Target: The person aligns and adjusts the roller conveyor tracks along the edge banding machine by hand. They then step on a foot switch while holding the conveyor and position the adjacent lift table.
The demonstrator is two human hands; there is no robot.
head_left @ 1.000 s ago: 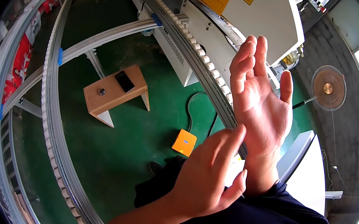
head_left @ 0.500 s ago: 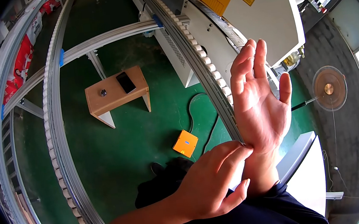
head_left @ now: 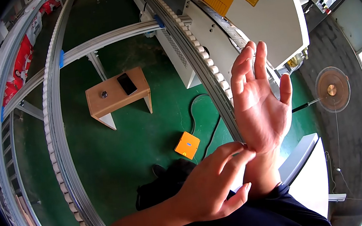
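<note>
- Fingers of the left hand are bending gently and touching the right wrist at its left edge; the thumb is standing apart, and nothing visible is being held. Whether they are pressing or merely resting, I cannot tell.
- Metal rails are running near to far over the green floor.
- A pale machine is occupying the far right.
- A wooden tabletop is standing low, far and left of the hands.
- An orange box is lying on the floor, between the tabletop and the left hand.
- The right hand is showing its palm, right of centre, its fingers loosely spread around nothing. A second ago the left fingers were lying beside its palm; now they are meeting the wrist, so the contact, I judge, is centring there. Its long axis is running near to far, fingertips pointing far; the left hand is pointing right and slightly far.
- A dark phone is lying on the tabletop's right part.
- A small round object is sitting left of the phone.
</note>
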